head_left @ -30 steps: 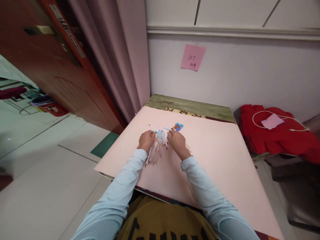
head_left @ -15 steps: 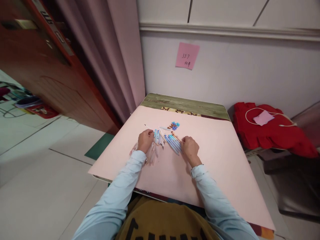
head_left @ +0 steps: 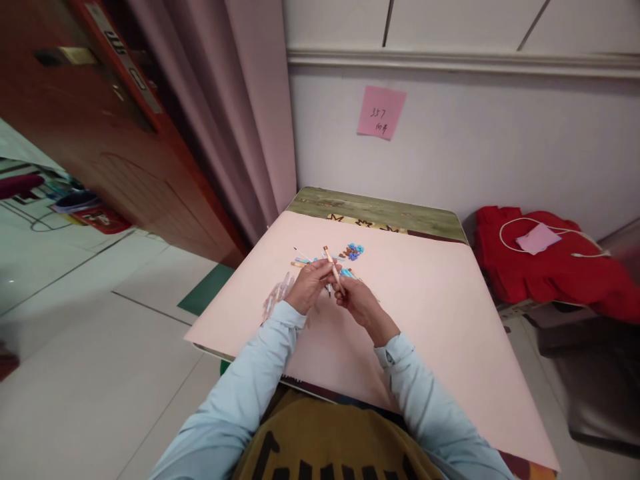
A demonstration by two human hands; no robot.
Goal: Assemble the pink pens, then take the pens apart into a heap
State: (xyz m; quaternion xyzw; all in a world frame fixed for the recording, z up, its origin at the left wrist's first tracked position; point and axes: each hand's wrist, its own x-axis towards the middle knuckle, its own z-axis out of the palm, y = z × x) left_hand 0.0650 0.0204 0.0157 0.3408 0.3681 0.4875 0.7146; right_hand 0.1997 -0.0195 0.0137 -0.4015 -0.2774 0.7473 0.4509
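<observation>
A small table is covered by a pink sheet (head_left: 440, 320). Above its middle my left hand (head_left: 309, 288) and my right hand (head_left: 356, 301) meet, both closed on one thin pen with a brown tip (head_left: 332, 263) that sticks up between them. Several more pens (head_left: 305, 260) lie on the sheet just beyond my fingers. A few clear pen barrels (head_left: 276, 300) lie to the left of my left wrist. A little heap of blue and brown caps (head_left: 354, 252) sits just behind the hands.
The table's far strip of green wood (head_left: 380, 208) meets a white wall with a pink sticky note (head_left: 381, 112). A curtain and a dark red door stand at the left. A red cloth with a white cable (head_left: 550, 260) lies on the right.
My hands were apart on the spread of pens; they have come together and lifted one pen off the sheet. The clear barrels stay behind at the left.
</observation>
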